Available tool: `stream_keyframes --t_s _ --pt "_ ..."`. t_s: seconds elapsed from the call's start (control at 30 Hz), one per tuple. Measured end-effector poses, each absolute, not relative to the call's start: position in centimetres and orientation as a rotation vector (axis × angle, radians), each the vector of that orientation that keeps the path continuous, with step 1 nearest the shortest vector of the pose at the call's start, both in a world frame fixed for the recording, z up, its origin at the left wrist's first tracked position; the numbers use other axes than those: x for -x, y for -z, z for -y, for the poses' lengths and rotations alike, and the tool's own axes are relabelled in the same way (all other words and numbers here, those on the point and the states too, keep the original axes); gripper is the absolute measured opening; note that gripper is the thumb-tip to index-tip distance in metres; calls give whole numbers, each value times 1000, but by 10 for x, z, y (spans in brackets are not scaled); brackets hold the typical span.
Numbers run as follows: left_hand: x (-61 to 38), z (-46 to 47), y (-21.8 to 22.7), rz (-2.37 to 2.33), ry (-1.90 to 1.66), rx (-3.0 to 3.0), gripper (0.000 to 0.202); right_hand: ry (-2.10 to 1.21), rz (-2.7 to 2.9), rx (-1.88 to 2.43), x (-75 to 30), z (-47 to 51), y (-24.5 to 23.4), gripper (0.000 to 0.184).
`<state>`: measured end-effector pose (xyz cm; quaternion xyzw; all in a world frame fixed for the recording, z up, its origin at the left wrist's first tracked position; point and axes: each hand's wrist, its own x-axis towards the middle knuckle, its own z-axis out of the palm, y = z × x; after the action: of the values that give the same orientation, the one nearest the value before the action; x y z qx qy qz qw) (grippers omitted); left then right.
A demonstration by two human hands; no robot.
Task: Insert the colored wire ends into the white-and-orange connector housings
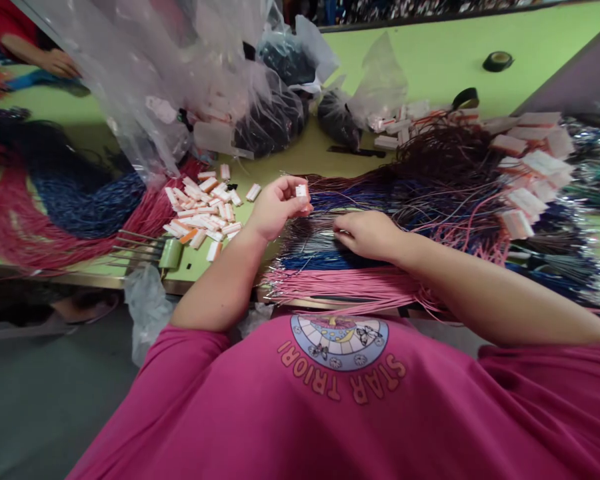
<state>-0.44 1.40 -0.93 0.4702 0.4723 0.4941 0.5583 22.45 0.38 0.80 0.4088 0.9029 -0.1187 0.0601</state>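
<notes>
Your left hand (279, 208) pinches a small white-and-orange connector (301, 191) between thumb and fingers, at that hand's two o'clock, while your right hand (370, 235), between three and four o'clock from it, curls its fingers low over the laid-out wires (307, 243), and I cannot tell whether they grip one. At nine o'clock from your left hand you have a loose pile of connectors (200, 222) on the green table (253, 175), with a green cylinder (171, 255) at eight; pink wires (350, 283) run at six o'clock from your right hand.
</notes>
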Motion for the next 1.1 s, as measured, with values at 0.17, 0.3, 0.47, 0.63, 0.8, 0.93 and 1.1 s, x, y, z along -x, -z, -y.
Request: stream_keyframes --t_s 0.17,0.3,0.47,0.63,0.8,0.93,1.1 --pt "5 -15 8 -1127 -1136 -1106 32 32 -2664 -1295 -233 0 -29 37" --pt "4 -14 7 -1105 -1126 -1076 32 60 -2583 -1377 -255 -3 -57 33" --pt "2 -9 4 -1057 -1096 -1034 38 741 -2722 -950 -266 -8 -74 24" --pt "0 -5 4 -1034 -1026 -1029 50 967 -2811 -459 -220 6 -65 27" --pt "0 -4 6 -983 -1032 -1022 58 1301 -2961 -726 -195 2 -45 25" --pt "0 -3 6 -940 -988 -982 60 1086 -3111 -1469 -210 -13 -25 28" --pt "-2 0 6 -937 -961 -959 58 659 -3089 -1500 -216 -14 -16 30"
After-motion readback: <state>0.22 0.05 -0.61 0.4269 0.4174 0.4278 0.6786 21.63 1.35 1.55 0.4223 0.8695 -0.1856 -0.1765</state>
